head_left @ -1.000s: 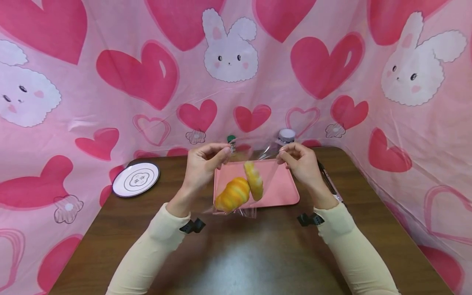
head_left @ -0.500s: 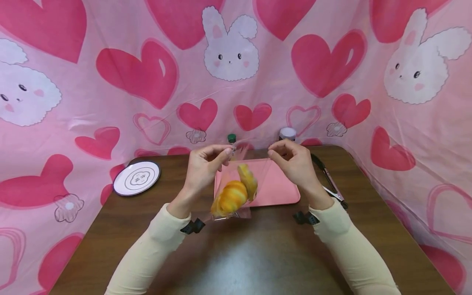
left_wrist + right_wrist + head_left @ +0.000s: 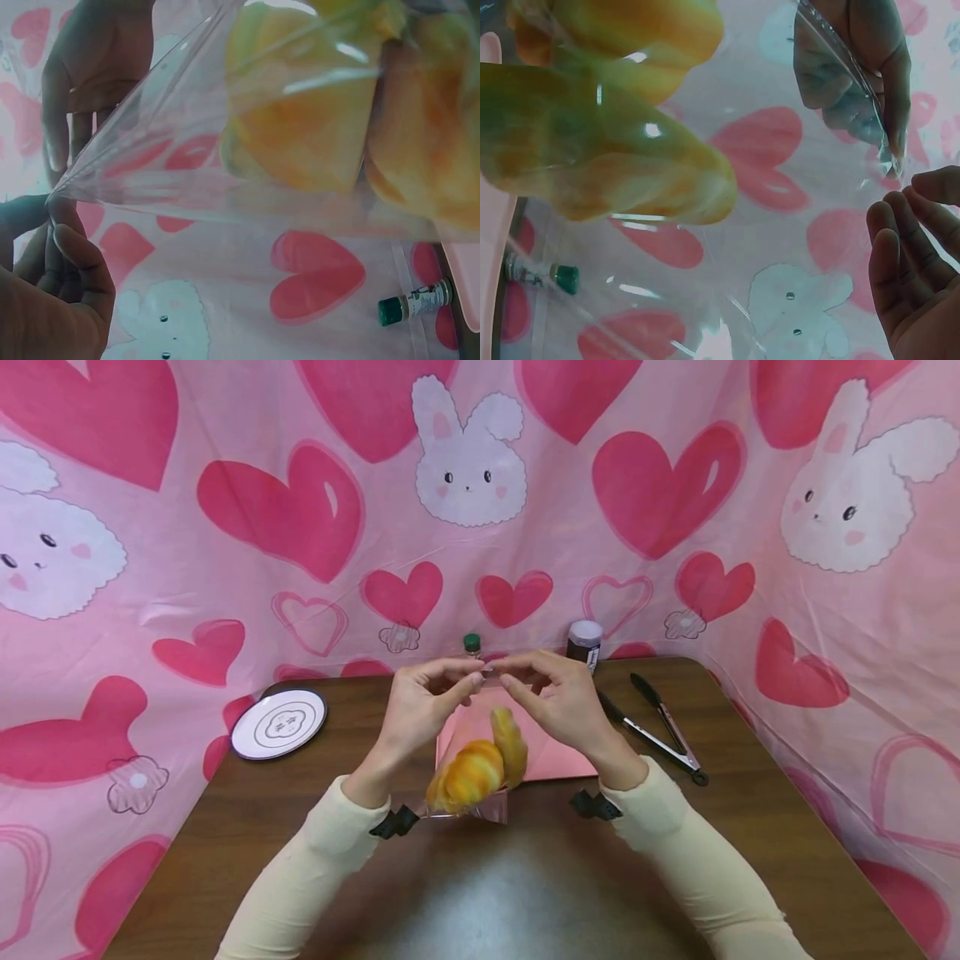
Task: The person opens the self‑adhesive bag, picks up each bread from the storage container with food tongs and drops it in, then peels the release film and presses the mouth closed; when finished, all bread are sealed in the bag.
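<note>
A clear plastic bag [image 3: 492,808] hangs between both hands above the table's middle. Inside it are a plump golden bread roll [image 3: 472,772] and a longer yellow twisted bread [image 3: 512,747]. My left hand [image 3: 416,706] pinches one end of the bag's mouth, which gathers to a point in the left wrist view. My right hand [image 3: 558,702] has thumb and index finger together on the bag's other edge, right beside the left fingertips. In the right wrist view the film [image 3: 720,341] stretches across most of the frame, below and beside the breads.
Behind the bag a pink tray [image 3: 558,760] lies on the wooden table. A white plate [image 3: 279,724] is at left, black-handled tongs [image 3: 660,739] at right. A green-capped bottle [image 3: 472,645] and a dark jar with a pale lid [image 3: 584,643] stand at the back.
My right hand has moved left until its fingertips meet the left hand's, bringing the bag's mouth together. The breads have sunk slightly; tongs and jar show more fully.
</note>
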A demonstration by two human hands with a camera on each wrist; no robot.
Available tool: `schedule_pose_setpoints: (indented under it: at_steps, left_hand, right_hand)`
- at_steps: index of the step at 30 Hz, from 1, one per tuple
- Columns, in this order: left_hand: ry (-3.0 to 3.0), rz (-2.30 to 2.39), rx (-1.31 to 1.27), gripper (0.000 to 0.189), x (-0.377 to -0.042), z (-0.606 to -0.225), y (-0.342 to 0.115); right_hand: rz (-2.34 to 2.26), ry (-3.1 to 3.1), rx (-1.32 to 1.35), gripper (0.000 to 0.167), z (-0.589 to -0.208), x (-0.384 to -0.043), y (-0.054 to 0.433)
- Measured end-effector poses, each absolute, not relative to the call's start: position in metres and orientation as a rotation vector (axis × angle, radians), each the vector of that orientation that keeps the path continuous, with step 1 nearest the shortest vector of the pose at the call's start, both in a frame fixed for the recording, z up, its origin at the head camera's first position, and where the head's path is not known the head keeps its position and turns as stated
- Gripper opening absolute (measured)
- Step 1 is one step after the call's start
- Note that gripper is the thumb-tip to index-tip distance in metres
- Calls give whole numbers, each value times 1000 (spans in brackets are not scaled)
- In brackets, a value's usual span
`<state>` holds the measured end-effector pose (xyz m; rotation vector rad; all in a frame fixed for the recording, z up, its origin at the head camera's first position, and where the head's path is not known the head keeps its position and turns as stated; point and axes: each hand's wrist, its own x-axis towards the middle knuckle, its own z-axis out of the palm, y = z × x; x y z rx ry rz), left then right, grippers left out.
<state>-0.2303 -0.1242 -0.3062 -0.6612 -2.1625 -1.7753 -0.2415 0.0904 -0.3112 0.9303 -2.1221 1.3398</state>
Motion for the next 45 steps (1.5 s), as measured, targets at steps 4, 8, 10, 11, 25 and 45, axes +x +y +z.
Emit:
schedule_pose_setpoints:
  at_steps: [4,8,10,11,25,45]
  left_hand:
    - [-2175,-1757,-672,20,-229,-306,-125]
    - [-2191,-1756,-679,21,-227,-305,-124]
    - [-2203,-1752,-679,21,-226,-304,-124]
    - [-2210,-1747,-680,21,-226,-304,-124]
    - [-2262,-1484,-702,18,-223,-305,-120]
    - [-2233,-1141,-809,20,-221,-304,-120]
  right_hand:
    - [1317,-2085,964,29,-309,-241,87]
    - [1256,-2052,968,32,-307,-241,84]
    - [1214,-2040,968,32,-306,-242,82]
    - [1190,-2037,968,31,-306,-242,82]
    - [914,-1927,999,24,-304,-245,80]
    - [822,-1910,1066,16,-302,-249,82]
